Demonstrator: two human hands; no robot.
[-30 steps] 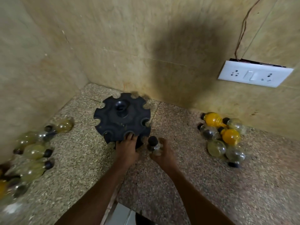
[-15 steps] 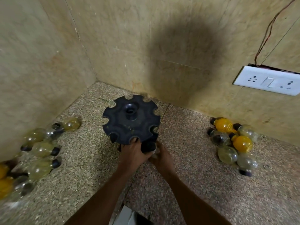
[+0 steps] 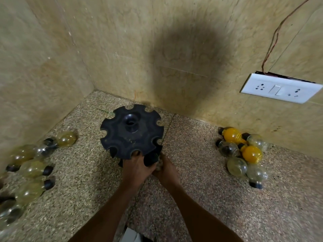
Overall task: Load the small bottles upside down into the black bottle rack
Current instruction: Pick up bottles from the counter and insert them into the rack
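At the black bottle rack (image 3: 129,135), left hand (image 3: 138,167) grips its edge (right hand (image 3: 167,169) beside).

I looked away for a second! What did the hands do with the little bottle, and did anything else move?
The right hand carried the small bottle, black cap up, from beside the black rack in to its near edge, close against the left hand. The left hand kept holding the rack's front rim. The rack and the bottle piles on the left and right stayed where they were.

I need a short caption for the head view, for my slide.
Both hands fit a small bottle into the black rack.
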